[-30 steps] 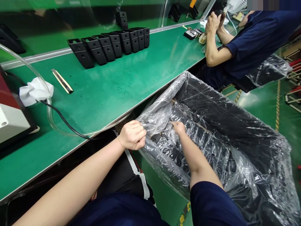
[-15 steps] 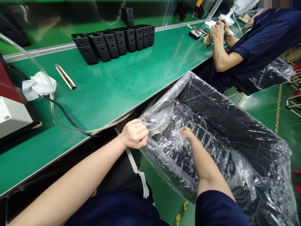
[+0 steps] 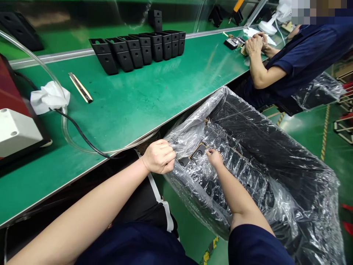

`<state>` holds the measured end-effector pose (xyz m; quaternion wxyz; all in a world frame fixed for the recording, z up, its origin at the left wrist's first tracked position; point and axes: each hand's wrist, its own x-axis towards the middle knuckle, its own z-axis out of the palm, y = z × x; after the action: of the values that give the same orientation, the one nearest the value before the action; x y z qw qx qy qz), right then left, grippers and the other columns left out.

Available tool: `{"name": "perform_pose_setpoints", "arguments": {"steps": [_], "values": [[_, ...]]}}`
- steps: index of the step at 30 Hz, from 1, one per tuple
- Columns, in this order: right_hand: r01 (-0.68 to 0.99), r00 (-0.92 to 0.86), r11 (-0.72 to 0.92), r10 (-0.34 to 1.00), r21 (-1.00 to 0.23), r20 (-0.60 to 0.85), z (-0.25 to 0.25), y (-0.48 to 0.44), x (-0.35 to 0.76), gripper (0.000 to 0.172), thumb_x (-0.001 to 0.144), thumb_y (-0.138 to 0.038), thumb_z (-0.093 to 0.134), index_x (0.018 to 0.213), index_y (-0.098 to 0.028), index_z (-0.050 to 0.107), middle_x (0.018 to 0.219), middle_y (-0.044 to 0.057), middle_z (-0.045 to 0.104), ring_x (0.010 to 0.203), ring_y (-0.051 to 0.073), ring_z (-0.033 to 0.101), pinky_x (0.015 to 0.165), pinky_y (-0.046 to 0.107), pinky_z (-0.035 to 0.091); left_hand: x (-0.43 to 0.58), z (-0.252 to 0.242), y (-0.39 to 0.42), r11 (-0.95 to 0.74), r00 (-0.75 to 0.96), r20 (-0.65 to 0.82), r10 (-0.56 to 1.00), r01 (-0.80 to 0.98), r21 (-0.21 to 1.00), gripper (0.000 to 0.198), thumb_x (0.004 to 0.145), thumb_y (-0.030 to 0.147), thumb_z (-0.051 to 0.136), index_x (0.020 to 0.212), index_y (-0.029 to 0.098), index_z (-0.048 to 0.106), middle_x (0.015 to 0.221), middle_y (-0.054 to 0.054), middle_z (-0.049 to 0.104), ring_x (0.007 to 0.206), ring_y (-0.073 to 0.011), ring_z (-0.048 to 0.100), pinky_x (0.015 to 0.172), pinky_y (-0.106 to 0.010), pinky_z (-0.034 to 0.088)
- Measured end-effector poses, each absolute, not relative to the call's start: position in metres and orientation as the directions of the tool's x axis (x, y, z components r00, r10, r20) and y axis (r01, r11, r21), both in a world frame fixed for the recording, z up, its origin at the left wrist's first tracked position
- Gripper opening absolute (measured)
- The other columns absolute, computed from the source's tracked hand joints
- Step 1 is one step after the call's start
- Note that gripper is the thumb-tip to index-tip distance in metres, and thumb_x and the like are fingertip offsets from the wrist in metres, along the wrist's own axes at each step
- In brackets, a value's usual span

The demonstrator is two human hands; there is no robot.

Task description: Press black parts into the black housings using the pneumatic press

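Note:
My left hand (image 3: 160, 156) is closed in a fist on the near left edge of a clear plastic liner (image 3: 190, 136), which drapes over a large open bin (image 3: 275, 129). Inside the bin, my right hand (image 3: 214, 157) has its fingers pinched together on crinkled clear plastic film (image 3: 205, 167). Just left of those fingertips lies a black part (image 3: 198, 152) with a round mark and a tan edge. More dark parts sit deeper in the bin, mostly covered by shiny film, so their shapes are hard to make out.
Along the back of the green workbench (image 3: 132, 99) stands a row of black housings (image 3: 136, 51). A utility knife (image 3: 80, 87), a crumpled white tissue (image 3: 49, 97), a clear hose (image 3: 64, 127) and a red-and-white machine (image 3: 18, 121) are at left. A co-worker (image 3: 286, 70) sits at right, handling small parts.
My right hand has shifted slightly left with its pinch on the film. My left hand keeps its grip on the liner. The view has turned slightly.

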<state>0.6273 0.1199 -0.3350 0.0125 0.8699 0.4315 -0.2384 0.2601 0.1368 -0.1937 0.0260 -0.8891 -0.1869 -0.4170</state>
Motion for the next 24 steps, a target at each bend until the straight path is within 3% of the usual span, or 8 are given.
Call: {"name": "perform_pose_setpoints", "arguments": {"steps": [5, 11, 16, 18, 21, 24], "values": [[0.743, 0.533, -0.634, 0.755, -0.216, -0.382, -0.337, 0.126, 0.627, 0.027, 0.093, -0.041, 0.058, 0.1, -0.015, 0.063, 0.1, 0.004, 0.064, 0.088, 0.016, 0.062, 0.082, 0.036, 0.053, 0.26, -0.193, 0.137, -0.928, 0.58, 0.753, 0.31, 0.357, 0.106, 0.015, 0.075, 0.02, 0.044, 0.06, 0.021, 0.044, 0.052, 0.002, 0.043, 0.05, -0.0145, 0.04, 0.062, -0.029, 0.048], [0.698, 0.646, -0.655, 0.751, -0.29, -0.14, -0.309, 0.136, 0.64, 0.031, 0.094, -0.045, 0.054, 0.091, -0.015, 0.062, 0.088, 0.002, 0.063, 0.079, 0.015, 0.06, 0.078, 0.034, 0.05, 0.26, -0.192, 0.138, -0.929, 0.583, 0.754, 0.303, 0.357, 0.097, 0.016, 0.076, 0.02, 0.043, 0.061, 0.021, 0.043, 0.052, 0.002, 0.043, 0.05, -0.014, 0.04, 0.063, -0.029, 0.048], [0.703, 0.665, -0.625, 0.747, -0.34, 0.004, -0.265, 0.136, 0.661, 0.036, 0.092, -0.044, 0.046, 0.073, -0.016, 0.058, 0.085, 0.012, 0.062, 0.085, 0.022, 0.056, 0.076, 0.035, 0.042, 0.259, -0.193, 0.138, -0.929, 0.586, 0.75, 0.306, 0.356, 0.101, 0.016, 0.076, 0.021, 0.044, 0.06, 0.021, 0.044, 0.052, 0.002, 0.043, 0.05, -0.0146, 0.04, 0.062, -0.03, 0.048], [0.737, 0.588, -0.57, 0.806, -0.365, -0.069, -0.261, 0.125, 0.652, 0.035, 0.089, -0.046, 0.051, 0.069, -0.018, 0.057, 0.08, 0.01, 0.062, 0.081, 0.022, 0.056, 0.071, 0.034, 0.042, 0.259, -0.193, 0.138, -0.928, 0.586, 0.75, 0.307, 0.357, 0.101, 0.016, 0.076, 0.021, 0.044, 0.06, 0.022, 0.044, 0.052, 0.002, 0.043, 0.05, -0.0149, 0.04, 0.062, -0.03, 0.048], [0.762, 0.402, -0.502, 0.862, -0.41, -0.309, -0.278, 0.098, 0.617, 0.038, 0.08, -0.052, 0.066, 0.066, -0.018, 0.056, 0.064, 0.001, 0.057, 0.06, 0.015, 0.052, 0.06, 0.029, 0.043, 0.259, -0.193, 0.137, -0.928, 0.587, 0.749, 0.306, 0.359, 0.097, 0.016, 0.077, 0.019, 0.043, 0.061, 0.022, 0.044, 0.053, 0.002, 0.044, 0.051, -0.0151, 0.041, 0.063, -0.03, 0.048], [0.761, 0.268, -0.483, 0.842, -0.433, -0.468, -0.312, 0.071, 0.574, 0.034, 0.083, -0.048, 0.068, 0.076, -0.015, 0.06, 0.066, -0.003, 0.058, 0.058, 0.01, 0.053, 0.061, 0.026, 0.047, 0.259, -0.193, 0.137, -0.928, 0.583, 0.753, 0.306, 0.36, 0.098, 0.015, 0.077, 0.02, 0.044, 0.061, 0.021, 0.045, 0.053, 0.002, 0.044, 0.051, -0.0149, 0.041, 0.064, -0.03, 0.049]]}}
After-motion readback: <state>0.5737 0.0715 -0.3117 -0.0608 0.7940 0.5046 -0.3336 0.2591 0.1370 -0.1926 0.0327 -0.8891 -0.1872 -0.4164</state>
